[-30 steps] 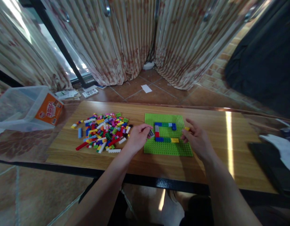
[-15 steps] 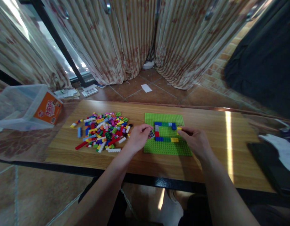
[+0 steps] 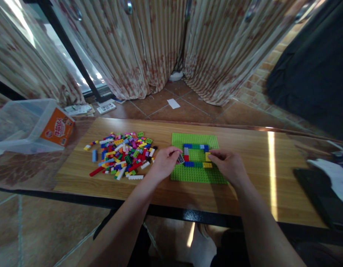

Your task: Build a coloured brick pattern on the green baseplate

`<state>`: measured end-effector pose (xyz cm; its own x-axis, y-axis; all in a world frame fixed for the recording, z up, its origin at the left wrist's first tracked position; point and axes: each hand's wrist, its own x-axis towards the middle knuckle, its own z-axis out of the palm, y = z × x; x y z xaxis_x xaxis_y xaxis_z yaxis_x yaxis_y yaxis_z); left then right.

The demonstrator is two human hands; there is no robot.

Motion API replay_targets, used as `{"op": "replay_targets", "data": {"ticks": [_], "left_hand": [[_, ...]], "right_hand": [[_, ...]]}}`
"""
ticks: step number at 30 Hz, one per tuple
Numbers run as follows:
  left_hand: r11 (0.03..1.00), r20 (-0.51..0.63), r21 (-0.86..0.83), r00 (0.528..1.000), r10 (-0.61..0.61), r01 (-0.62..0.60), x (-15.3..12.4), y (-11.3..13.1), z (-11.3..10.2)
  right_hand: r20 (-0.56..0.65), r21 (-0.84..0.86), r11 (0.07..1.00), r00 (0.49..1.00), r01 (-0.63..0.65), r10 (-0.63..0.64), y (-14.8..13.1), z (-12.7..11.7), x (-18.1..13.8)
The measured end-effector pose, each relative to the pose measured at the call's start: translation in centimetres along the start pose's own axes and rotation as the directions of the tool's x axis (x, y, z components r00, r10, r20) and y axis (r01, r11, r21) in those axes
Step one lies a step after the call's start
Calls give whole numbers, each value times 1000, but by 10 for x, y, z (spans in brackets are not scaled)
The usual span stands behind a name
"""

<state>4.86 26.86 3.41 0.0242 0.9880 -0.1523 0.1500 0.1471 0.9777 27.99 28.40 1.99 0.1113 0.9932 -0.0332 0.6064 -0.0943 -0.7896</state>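
Right hand (image 3: 228, 166): fingers pinching 1 yellow brick (image 3: 207, 157) at the right side of the brick outline (image 3: 189, 164) on the green board (image 3: 199, 177).
Left hand (image 3: 166, 163): fingers closed on 1 dark brick (image 3: 180, 159), near the board's left edge.
Yellow brick: could sit crooked if pushed down misaligned.

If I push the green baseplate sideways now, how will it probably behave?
The green baseplate would probably slide rather than tip, since it lies flat and broad on the table. It seems fairly stiff, as its visible edges look straight. The brick outline on it would likely travel along, because it sits low on the studs.
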Motion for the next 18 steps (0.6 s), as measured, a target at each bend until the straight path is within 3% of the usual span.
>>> {"op": "replay_targets", "data": {"ticks": [5, 18], "left_hand": [[999, 20, -41, 1000, -16, 17, -1, 2, 0], [999, 32, 16, 999, -35, 35, -3, 3, 1]], "right_hand": [[21, 16, 999, 999, -43, 43, -2, -2, -2], [-27, -276, 960, 999, 34, -43, -11, -6, -8]]}}
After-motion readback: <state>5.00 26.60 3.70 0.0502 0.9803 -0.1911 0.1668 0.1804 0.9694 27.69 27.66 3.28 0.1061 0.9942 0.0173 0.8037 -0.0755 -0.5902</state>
